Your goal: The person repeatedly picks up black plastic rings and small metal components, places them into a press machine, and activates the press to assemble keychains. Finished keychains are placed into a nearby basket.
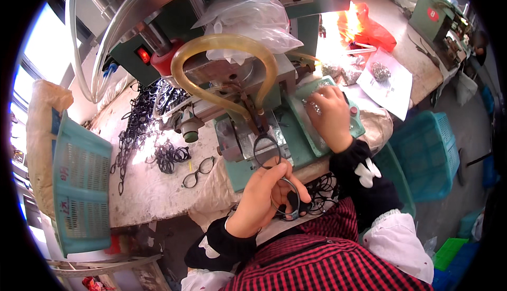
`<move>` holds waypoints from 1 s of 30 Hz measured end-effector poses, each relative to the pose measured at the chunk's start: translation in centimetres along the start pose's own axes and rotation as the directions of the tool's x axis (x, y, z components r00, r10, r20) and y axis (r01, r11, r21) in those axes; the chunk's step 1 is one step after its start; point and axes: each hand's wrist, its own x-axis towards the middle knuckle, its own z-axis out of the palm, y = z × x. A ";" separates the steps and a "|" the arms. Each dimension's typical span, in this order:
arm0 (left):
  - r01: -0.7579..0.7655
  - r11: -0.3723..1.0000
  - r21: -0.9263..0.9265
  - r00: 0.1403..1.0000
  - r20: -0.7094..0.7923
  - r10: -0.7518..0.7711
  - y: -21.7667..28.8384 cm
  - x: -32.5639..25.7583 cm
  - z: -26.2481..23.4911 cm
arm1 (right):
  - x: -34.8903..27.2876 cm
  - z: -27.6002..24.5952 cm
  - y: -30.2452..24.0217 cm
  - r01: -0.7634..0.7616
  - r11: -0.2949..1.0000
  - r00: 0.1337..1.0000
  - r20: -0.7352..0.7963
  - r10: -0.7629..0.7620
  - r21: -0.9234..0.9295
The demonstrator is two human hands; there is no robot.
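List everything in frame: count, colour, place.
eyeglass frame: one, dark, held at the machine's plate
machine: one, green, centre of the bench
hose: one, yellowish, looped over the machine
plastic bag: one, clear, on top of the machine
tray: one, green, right of the machine
pile of frames: many, black, bench left
loose frame: one, dark, bench front
baskets: two, teal, one far left, one right by the floor
red bag: one, back bench
left hand: grips the eyeglass frame
right hand: rests in the tray
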 end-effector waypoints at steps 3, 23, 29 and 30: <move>0.022 0.978 0.210 0.999 -0.053 -0.011 0.3 -1.7 -0.3 | 1.6 1.7 -1.0 0.022 0.989 0.996 0.088 -0.009 -0.149; 0.598 -0.132 0.791 0.542 -0.278 0.793 -0.3 -6.5 -19.3 | -1.9 -0.8 -1.9 -0.432 0.557 0.869 0.161 0.469 0.709; 0.362 -0.028 0.932 0.468 -0.156 0.870 -1.1 -5.8 -22.7 | -4.2 -6.3 -3.0 -0.456 0.751 0.882 0.129 0.453 0.478; 0.316 0.236 0.919 0.486 -0.371 0.792 -0.6 -6.4 -22.5 | -4.2 -7.3 -3.3 -0.460 0.767 0.884 0.147 0.444 0.448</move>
